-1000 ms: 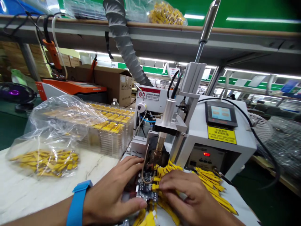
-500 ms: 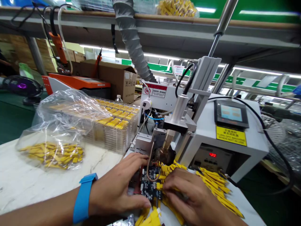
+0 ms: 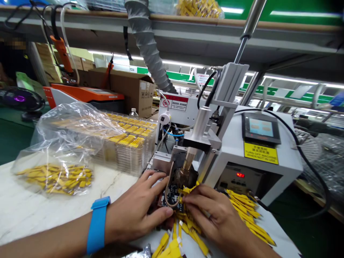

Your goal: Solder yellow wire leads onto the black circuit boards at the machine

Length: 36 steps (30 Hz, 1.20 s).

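Basically, board (image 3: 171, 201) sits just below the nozzle (image 3: 187, 165), between both hands; left hand (image 3: 138, 204) spread along its left edge, right hand (image 3: 216, 213) fingertips narrow at a strip (image 3: 185, 192) on its right, can't tell if gripped. Risk: fingers drift up, touch nozzle, likely burn (far sign (image 3: 177, 102) looks like a heat warning); board nudge could skew strip. Left: clear bag (image 3: 49, 152) with loose yellow pieces, farther trays (image 3: 134, 163) hold rows of them

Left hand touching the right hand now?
Apart. The head view shows it: part of the dark circuit board is visible in the gap between the left hand and the right hand.
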Available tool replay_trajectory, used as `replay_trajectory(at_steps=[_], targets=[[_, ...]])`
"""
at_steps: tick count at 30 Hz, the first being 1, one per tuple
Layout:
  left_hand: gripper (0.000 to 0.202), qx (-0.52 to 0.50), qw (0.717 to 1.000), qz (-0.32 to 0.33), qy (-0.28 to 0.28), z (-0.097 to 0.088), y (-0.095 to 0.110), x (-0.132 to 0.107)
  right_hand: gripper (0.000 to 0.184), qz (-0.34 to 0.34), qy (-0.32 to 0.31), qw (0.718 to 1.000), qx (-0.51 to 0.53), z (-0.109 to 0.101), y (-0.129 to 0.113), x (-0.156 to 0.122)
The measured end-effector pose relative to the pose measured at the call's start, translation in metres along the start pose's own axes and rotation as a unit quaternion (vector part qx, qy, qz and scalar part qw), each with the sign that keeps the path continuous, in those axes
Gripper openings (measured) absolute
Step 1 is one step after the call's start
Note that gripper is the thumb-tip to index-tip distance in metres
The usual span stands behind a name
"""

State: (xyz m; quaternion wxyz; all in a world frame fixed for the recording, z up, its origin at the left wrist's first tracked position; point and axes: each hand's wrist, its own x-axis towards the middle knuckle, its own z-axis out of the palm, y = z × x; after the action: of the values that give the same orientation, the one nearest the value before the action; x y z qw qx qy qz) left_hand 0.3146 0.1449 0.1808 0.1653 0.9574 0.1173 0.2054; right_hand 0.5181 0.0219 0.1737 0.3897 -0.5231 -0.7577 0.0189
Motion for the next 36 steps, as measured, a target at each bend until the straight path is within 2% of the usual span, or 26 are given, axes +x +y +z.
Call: replay_trajectory(at_steps=[7, 13, 21, 26, 33, 36], targets=[[0.044, 0.027, 0.999, 0.018, -0.011, -0.002, 0.003, 0.002, 0.025, 0.021, 0.001, 1.0, -0.002, -0.001, -0.003, -0.001], [0.031, 0.021, 0.997, 0.054, -0.059, -0.008, 0.002, 0.008, 0.026, 0.04, -0.021, 0.999, -0.007, -0.002, -0.002, -0.003], [0.049, 0.095, 0.992, 0.081, -0.032, -0.001, 0.0, 0.003, 0.025, 0.064, -0.038, 0.997, -0.007, -0.003, 0.0, -0.005], [0.048, 0.117, 0.989, 0.081, -0.044, 0.001, -0.001, 0.003, 0.026, 0.039, -0.025, 0.999, -0.021, -0.001, 0.0, -0.004], [0.046, 0.164, 0.985, 0.054, -0.006, 0.014, 0.008, -0.001, 0.027, 0.015, -0.03, 0.998, -0.056, 0.0, 0.001, -0.005], [0.047, 0.132, 0.99, 0.047, -0.001, 0.014, 0.007, -0.002, 0.027, 0.008, -0.034, 0.997, -0.068, -0.001, 0.001, -0.006]])
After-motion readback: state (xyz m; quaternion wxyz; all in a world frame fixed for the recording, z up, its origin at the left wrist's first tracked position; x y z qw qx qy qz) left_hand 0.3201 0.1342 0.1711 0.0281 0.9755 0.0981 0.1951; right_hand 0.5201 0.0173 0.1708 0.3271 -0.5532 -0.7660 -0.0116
